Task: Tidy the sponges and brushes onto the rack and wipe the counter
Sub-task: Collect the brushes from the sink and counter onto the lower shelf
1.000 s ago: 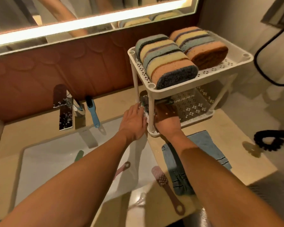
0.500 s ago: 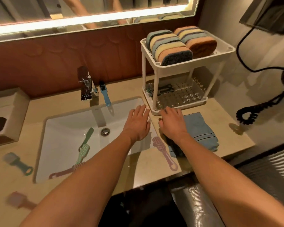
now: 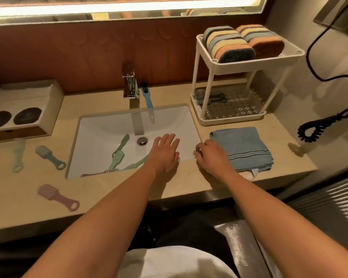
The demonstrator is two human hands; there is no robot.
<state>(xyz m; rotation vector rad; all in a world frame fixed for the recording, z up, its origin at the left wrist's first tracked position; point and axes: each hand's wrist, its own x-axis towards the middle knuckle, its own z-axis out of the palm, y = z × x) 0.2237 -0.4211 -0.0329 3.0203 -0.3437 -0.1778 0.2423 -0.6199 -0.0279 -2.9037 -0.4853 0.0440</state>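
A white two-tier rack (image 3: 249,66) stands at the back right of the counter. Two striped sponge stacks (image 3: 227,45) fill its top tier, and a dark brush (image 3: 211,99) lies on the lower tier. A folded blue cloth (image 3: 245,147) lies in front of the rack. My right hand (image 3: 211,157) rests at the cloth's left edge with fingers curled down; what is under it is hidden. My left hand (image 3: 165,151) hovers flat and empty over the sink's front right corner. Several green and pink brushes (image 3: 119,155) lie in the sink (image 3: 100,127).
A blue brush (image 3: 148,101) leans beside the faucet (image 3: 129,83). On the left counter lie a green brush (image 3: 18,155), a teal one (image 3: 49,157) and a pink one (image 3: 57,195). A beige box (image 3: 24,97) sits far left. A black coiled cord (image 3: 317,129) hangs at right.
Both hands came back from the rack's lower tier to the counter's front, leaving the dark brush there. The view pulled back and now takes in the left counter.
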